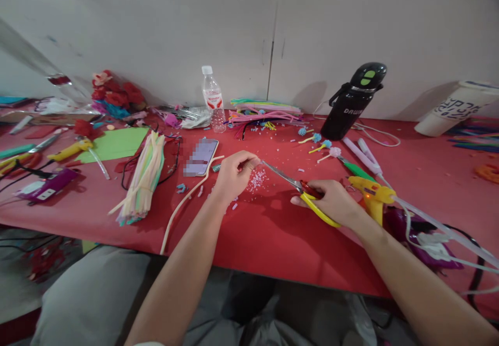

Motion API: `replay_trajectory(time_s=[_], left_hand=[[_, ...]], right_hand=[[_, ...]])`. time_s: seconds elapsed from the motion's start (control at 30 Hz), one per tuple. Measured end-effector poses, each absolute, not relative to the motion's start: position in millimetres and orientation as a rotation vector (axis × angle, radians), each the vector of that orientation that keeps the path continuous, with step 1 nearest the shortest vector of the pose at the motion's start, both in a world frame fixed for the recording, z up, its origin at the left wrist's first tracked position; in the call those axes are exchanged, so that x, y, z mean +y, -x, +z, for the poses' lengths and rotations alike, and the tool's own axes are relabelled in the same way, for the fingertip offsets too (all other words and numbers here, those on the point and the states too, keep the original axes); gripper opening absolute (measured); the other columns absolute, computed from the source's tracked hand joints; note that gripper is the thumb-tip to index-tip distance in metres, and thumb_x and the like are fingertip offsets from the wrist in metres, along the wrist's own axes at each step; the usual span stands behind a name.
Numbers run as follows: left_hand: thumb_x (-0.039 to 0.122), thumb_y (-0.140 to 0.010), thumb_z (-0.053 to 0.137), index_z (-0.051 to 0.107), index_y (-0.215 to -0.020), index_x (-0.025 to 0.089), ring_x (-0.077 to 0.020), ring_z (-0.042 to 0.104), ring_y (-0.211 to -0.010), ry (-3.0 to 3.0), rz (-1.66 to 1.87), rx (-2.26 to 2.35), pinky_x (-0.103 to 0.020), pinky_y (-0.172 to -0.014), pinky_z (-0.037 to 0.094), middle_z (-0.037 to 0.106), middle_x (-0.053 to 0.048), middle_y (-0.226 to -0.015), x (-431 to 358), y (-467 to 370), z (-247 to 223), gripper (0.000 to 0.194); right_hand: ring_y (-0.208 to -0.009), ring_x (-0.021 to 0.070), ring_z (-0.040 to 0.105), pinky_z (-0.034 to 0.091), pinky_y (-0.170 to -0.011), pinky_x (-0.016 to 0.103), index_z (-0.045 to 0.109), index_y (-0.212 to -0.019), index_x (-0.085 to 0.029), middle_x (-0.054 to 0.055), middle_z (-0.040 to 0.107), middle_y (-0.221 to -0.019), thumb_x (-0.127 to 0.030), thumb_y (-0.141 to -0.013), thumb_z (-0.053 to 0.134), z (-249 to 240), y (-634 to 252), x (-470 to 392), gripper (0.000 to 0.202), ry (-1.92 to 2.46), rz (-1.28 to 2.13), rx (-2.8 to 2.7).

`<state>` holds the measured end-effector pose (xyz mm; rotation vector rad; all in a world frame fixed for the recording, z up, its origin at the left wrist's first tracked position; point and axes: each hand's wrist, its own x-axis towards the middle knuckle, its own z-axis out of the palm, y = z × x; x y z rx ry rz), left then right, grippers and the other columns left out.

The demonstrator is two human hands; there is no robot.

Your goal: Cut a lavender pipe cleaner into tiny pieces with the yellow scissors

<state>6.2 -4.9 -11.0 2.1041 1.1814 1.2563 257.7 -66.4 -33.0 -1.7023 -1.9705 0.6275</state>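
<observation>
My right hand (338, 200) grips a pair of scissors (318, 212) with yellow and red handles. Their narrow blades point left and reach the fingertips of my left hand (236, 173). The left thumb and fingers are pinched together, and whatever is between them is too small to make out. Beneath the blade tips, pale lilac clippings (257, 180) are scattered on the red tabletop (268, 252). Beside my left wrist, a cream fuzzy stem (183, 200) curves down to the table's front edge.
Left of me are a bundle of pale fuzzy stems (144, 180), a phone (201, 158) and a glue gun (70, 150). A plastic bottle (213, 102) and black flask (348, 104) stand behind. Another yellow glue gun (372, 198) is near my right forearm, with small fuzzy flowers (326, 144) beyond.
</observation>
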Motion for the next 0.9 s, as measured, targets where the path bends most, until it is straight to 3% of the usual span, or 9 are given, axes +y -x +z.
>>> replay_trajectory(time_s=[0.47, 0.57, 0.73, 0.83, 0.9], left_hand=[[0.035, -0.088, 0.052, 0.063, -0.076, 0.015, -0.011, 0.054, -0.065, -2.065, 1.196, 1.142, -0.023, -0.06, 0.039, 0.064, -0.002, -0.071, -2.4, -0.7, -11.5, 0.025], [0.038, -0.087, 0.05, 0.062, -0.073, 0.015, -0.0109, 0.05, -0.062, -2.152, 0.946, 1.151, -0.023, -0.059, 0.037, 0.059, -0.001, -0.066, 1.1, 15.3, -5.6, 0.03], [0.046, -0.081, 0.054, 0.054, -0.055, 0.016, -0.0095, 0.04, -0.048, -2.255, 0.158, 1.303, -0.024, -0.05, 0.026, 0.045, 0.002, -0.049, 3.0, 46.6, 7.3, 0.039], [0.051, -0.079, 0.053, 0.048, -0.049, 0.017, -0.0097, 0.035, -0.042, -2.25, 0.052, 1.549, -0.026, -0.048, 0.022, 0.04, 0.002, -0.044, 1.3, 51.2, 11.7, 0.045], [0.046, -0.079, 0.053, 0.054, -0.055, 0.018, -0.0113, 0.042, -0.046, -2.289, 0.103, 1.603, -0.026, -0.05, 0.025, 0.05, 0.0, -0.051, -0.1, 43.7, 14.3, 0.037]], right_hand=[[-0.055, 0.0088, 0.023, 0.02, -0.044, 0.022, 0.032, -0.057, -0.019, -0.005, 0.025, -0.057, -0.061, -0.067, 0.067, -36.3, -260.9, -65.0, 0.055, 1.687, 0.595, -1.949], [-0.054, 0.0083, 0.023, 0.019, -0.044, 0.023, 0.031, -0.058, -0.02, -0.005, 0.024, -0.057, -0.06, -0.067, 0.067, -36.4, -261.9, -63.1, 0.055, 1.693, 0.525, -1.868], [-0.053, 0.0075, 0.023, 0.019, -0.044, 0.022, 0.031, -0.058, -0.02, -0.005, 0.026, -0.057, -0.055, -0.068, 0.068, -28.5, -263.1, -62.3, 0.052, 1.644, 0.459, -1.7], [-0.053, 0.0074, 0.023, 0.02, -0.043, 0.022, 0.032, -0.059, -0.02, -0.006, 0.026, -0.057, -0.05, -0.068, 0.07, -23.3, -264.6, -63.1, 0.05, 1.633, 0.446, -1.598], [-0.053, 0.0074, 0.023, 0.02, -0.043, 0.022, 0.032, -0.059, -0.02, -0.006, 0.026, -0.057, -0.049, -0.067, 0.071, -20.7, -265.2, -63.5, 0.049, 1.616, 0.439, -1.534]])
